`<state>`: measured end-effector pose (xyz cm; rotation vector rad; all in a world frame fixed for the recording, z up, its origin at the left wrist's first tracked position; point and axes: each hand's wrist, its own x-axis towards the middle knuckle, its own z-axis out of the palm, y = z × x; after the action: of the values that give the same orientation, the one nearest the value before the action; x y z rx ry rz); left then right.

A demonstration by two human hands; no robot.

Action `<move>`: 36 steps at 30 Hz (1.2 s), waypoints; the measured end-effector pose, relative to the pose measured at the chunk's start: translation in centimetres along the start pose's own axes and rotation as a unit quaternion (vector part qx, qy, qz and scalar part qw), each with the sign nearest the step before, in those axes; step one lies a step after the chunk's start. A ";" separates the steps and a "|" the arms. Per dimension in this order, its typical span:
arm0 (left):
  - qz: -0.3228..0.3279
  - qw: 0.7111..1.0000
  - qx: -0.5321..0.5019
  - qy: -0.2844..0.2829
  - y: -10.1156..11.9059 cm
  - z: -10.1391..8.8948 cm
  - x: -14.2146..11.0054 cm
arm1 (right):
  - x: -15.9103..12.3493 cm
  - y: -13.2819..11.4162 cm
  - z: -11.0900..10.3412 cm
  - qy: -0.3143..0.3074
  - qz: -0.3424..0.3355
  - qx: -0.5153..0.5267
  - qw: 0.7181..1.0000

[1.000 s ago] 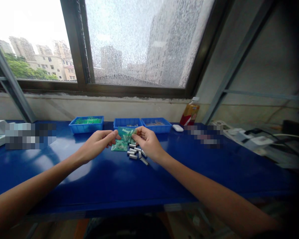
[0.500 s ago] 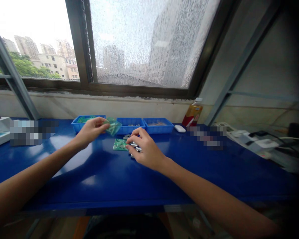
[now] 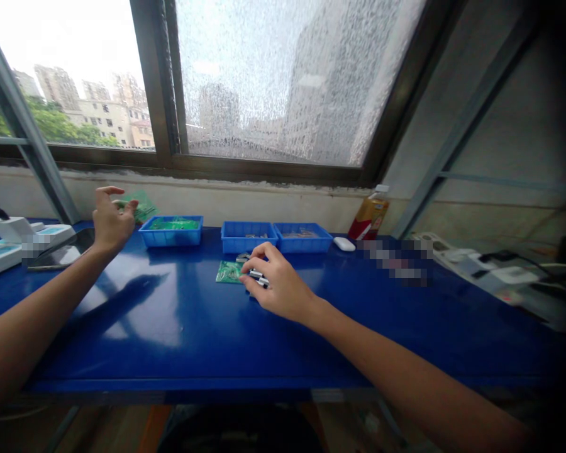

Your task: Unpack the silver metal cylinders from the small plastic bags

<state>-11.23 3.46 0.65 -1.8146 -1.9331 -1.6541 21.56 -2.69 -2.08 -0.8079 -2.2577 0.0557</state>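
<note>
1. My left hand (image 3: 113, 223) has swung up and outward, beyond the left end of the blue plastic bins (image 3: 170, 238); my right hand (image 3: 278, 283) stays almost in place.
2. Left wrist raised, index finger and thumb spread; a blurred, translucent green packet (image 3: 140, 206) shows beside them, and I can't tell whether they grip it.
3. Right palm down, fingers curved over small silver cylinders (image 3: 258, 275) on the glossy blue table (image 3: 207, 333); I can't tell if I'm pinching any.
4. A flat green packet (image 3: 226, 272) lies just beside those fingertips.
5. The amber bottle (image 3: 370, 217) has a red-and-white label, too blurred to read.
</note>
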 end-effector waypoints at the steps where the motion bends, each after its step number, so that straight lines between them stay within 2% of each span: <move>1: 0.022 0.998 0.060 0.020 -0.2 0.0 0.0 | 0.0 0.0 0.0 -0.003 0.001 -0.001 1.000; 3: 0.053 0.986 0.152 0.033 -0.2 0.0 0.1 | 0.0 0.0 0.0 -0.008 0.001 -0.001 1.000; 6: 0.118 0.965 0.232 -0.029 0.0 0.2 0.2 | 0.0 0.0 0.0 -0.015 0.001 0.002 1.000; 8: 0.140 0.954 0.263 -0.039 0.1 0.2 0.3 | -0.1 0.1 0.0 -0.019 0.002 -0.001 1.000; 13: 0.099 0.939 0.328 -0.005 -0.1 -0.7 2.2 | -0.1 0.2 0.1 -0.033 0.006 -0.005 0.999; 15: 0.085 0.928 0.361 -0.034 0.0 -0.8 3.8 | -0.1 0.3 0.1 -0.039 0.009 -0.006 0.999; 17: 0.048 0.913 0.395 -0.093 0.3 -0.5 5.5 | -0.1 0.3 0.1 -0.040 0.013 -0.007 0.999; 19: 0.037 0.891 0.423 -0.163 0.6 0.0 7.0 | 0.0 0.3 0.0 -0.038 0.016 -0.009 0.999; 21: 0.032 0.881 0.432 -0.192 0.8 0.7 8.0 | 0.0 0.3 -0.1 -0.038 0.016 -0.008 0.999; 28: 0.042 0.878 0.428 -0.210 1.4 2.5 8.0 | -0.2 0.3 -0.1 -0.049 0.012 -0.014 0.999; 36: 0.066 0.870 0.445 -0.202 2.4 3.0 8.4 | -0.2 0.2 0.0 -0.055 0.011 -0.025 0.998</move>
<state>-10.38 10.80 6.13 -1.8397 -2.0873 -0.1910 21.76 -2.66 -2.20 -0.8758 -2.3615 0.0540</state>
